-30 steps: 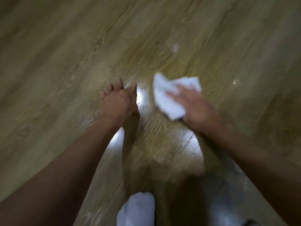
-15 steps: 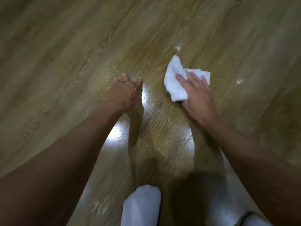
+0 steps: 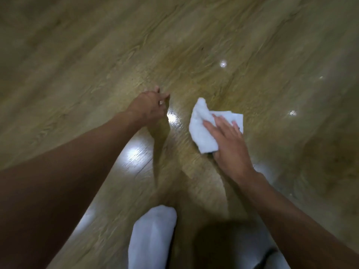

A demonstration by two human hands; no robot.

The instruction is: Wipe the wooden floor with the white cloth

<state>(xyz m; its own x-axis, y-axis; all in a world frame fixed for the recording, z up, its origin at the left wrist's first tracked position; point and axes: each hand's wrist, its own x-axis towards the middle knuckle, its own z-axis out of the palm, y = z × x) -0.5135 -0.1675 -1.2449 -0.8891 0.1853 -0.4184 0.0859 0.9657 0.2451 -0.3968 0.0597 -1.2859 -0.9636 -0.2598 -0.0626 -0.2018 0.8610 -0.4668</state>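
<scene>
A crumpled white cloth [image 3: 202,131] lies on the wooden floor [image 3: 233,45] a little right of the middle of the head view. My right hand [image 3: 229,146] presses flat on the cloth's near right part, fingers spread over it. My left hand [image 3: 149,105] rests on the floor to the cloth's left, fingertips down, holding nothing. A shiny strip of floor lies between the two hands.
My foot in a white sock [image 3: 153,237] stands on the floor at the bottom centre. A second white sock [image 3: 272,259] shows at the bottom right edge. Bright light spots [image 3: 223,64] glint on the boards beyond the cloth.
My right hand slid the cloth away from me, then back nearer. My left hand stayed planted on the floor, its fingers curling slightly.
</scene>
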